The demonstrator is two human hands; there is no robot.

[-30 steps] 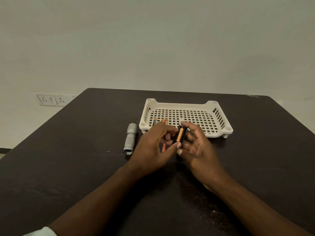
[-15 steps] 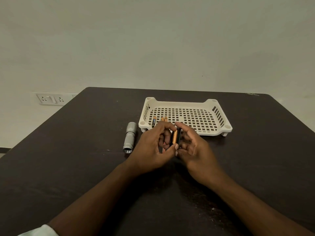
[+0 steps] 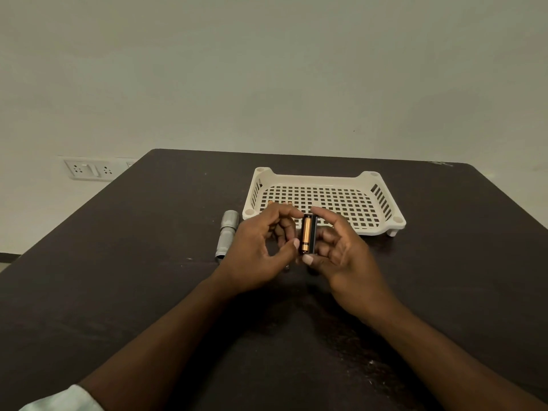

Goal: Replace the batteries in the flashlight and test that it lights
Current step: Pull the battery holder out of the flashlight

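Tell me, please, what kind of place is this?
Probably a plain indoor room set up as a work spot: a dark table, a bare wall with a socket panel, and a white tray.

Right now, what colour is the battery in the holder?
Copper-gold battery, in the black holder; head view.

Copper battery (image 3: pixel 306 235) in black holder (image 3: pixel 313 234), silver flashlight body (image 3: pixel 227 234), white grid-patterned basket (image 3: pixel 382 226), dark table (image 3: pixel 148 262)

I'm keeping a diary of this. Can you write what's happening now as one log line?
step: loading battery holder | right hand: grips holder | left hand: seats copper battery | flashlight body: lying on table, untouched
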